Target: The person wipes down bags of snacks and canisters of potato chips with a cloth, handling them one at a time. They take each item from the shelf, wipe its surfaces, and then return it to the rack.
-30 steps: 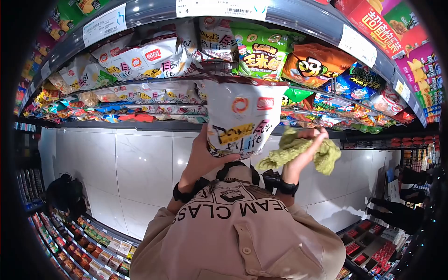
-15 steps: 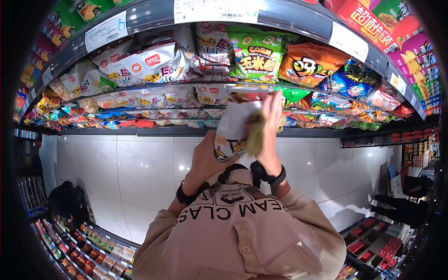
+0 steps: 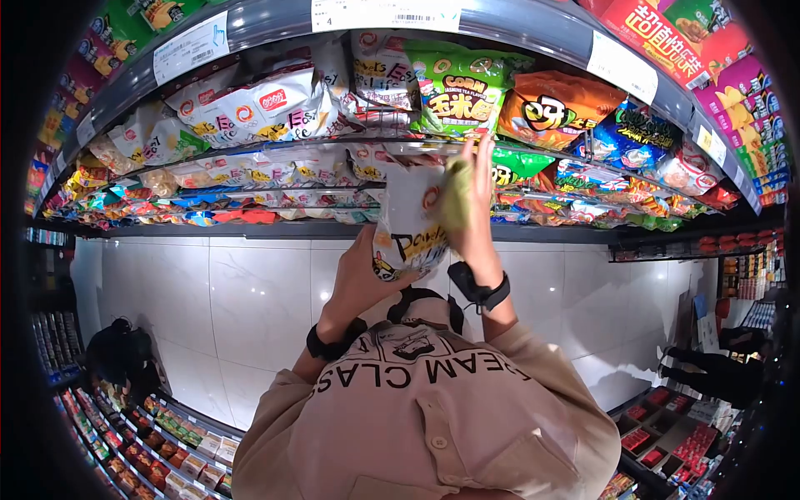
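A white snack bag (image 3: 406, 196) with black, yellow and red print stands upright in front of the shelf. My left hand (image 3: 360, 273) grips its lower left side and bottom, with the fingers partly hidden behind it. On the bag's right side, my right hand (image 3: 478, 218) holds a yellow-green cloth (image 3: 456, 197) against the bag. Its fingers point up and are somewhat blurred. Just behind the bag's top, a green corn snack bag (image 3: 461, 87) sits on the shelf beside an orange snack bag (image 3: 557, 107).
More white snack bags (image 3: 271, 107) fill the shelf on the left, and a blue bag (image 3: 635, 137) lies to the right. Price labels line the shelf edge (image 3: 517, 32) above. Behind me are the tiled floor (image 3: 258, 292), a crouching person (image 3: 118, 354) and another person (image 3: 717, 371).
The white bag has shifted slightly left and turned so more of its printed front shows. My right hand with the cloth has moved up a little along the bag's right side.
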The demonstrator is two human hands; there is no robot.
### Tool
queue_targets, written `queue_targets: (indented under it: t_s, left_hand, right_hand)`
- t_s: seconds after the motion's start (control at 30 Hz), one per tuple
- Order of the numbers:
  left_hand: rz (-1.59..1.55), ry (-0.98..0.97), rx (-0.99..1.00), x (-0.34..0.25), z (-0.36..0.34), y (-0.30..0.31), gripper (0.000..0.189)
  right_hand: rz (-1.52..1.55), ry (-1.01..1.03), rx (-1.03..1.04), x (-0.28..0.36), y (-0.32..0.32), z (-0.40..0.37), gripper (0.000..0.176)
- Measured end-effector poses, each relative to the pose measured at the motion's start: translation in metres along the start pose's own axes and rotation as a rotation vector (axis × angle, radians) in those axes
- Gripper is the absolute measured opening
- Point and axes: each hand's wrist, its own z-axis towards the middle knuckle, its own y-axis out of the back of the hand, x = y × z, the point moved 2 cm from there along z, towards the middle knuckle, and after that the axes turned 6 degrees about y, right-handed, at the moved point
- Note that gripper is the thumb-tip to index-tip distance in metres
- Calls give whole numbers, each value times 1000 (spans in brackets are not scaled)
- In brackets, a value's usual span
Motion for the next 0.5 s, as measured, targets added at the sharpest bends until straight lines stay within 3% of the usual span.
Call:
queue_targets:
  t_s: [0.07,0.13,0.17,0.2,0.23,0.27,0.3,0.37,0.47,0.5]
  left_hand:
    - [61,-41,-7,1,-3,-5,65]
    - [23,36,75,10,-2,-12,65]
    - [20,34,76,15,0,-14,65]
    - [175,-282,-6,15,1,-14,64]
    - [330,-600,-89,13,-2,-14,64]
    - [331,-606,-89,12,-1,-14,64]
    - [214,-430,-78,14,-1,-11,65]
    - [21,-63,7,10,-2,-4,70]
    - [34,-81,-51,13,-7,5,73]
    - [29,-80,-58,12,-7,3,73]
  right_hand:
    - [55,16,15,0,5,0,66]
    - [228,141,30,27,0,2,69]
    - [-17,493,243,44,2,0,75]
    - [9,356,252,67,4,1,61]
    - [84,353,302,82,7,-1,62]
    - [157,353,349,88,9,0,62]
    - [156,356,344,79,3,0,62]
    - [-75,348,214,46,-7,-1,79]
    - [-60,67,40,10,3,10,72]
    - [-61,74,45,14,3,10,72]
